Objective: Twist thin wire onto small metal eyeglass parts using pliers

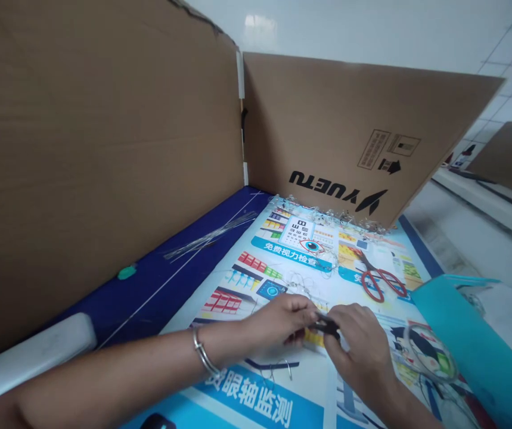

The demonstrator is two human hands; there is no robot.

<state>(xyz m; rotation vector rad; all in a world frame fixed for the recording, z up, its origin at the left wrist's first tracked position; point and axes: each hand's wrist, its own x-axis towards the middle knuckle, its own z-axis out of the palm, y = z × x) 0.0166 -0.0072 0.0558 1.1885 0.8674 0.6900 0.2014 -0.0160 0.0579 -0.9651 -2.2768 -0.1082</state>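
My left hand (278, 322), with a metal bangle on the wrist, and my right hand (358, 348) meet in front of me. Between their fingertips both pinch a small black piece (326, 325), perhaps part of an eyeglass frame; my fingers partly hide it. Thin wire frames (303, 285) lie just beyond my hands on a printed eye-care poster (282, 262). A dark wire eyeglass part (273, 364) lies below my left wrist. Red-handled scissors (381, 277) rest beyond my right hand.
Tall cardboard panels (104, 149) stand at the left and back, with a heap of clear plastic scraps (331, 212) along their foot. Clear strips (211, 235) and a teal piece (127, 273) lie on a blue mat (157, 298). A teal folder (470, 339) lies at the right.
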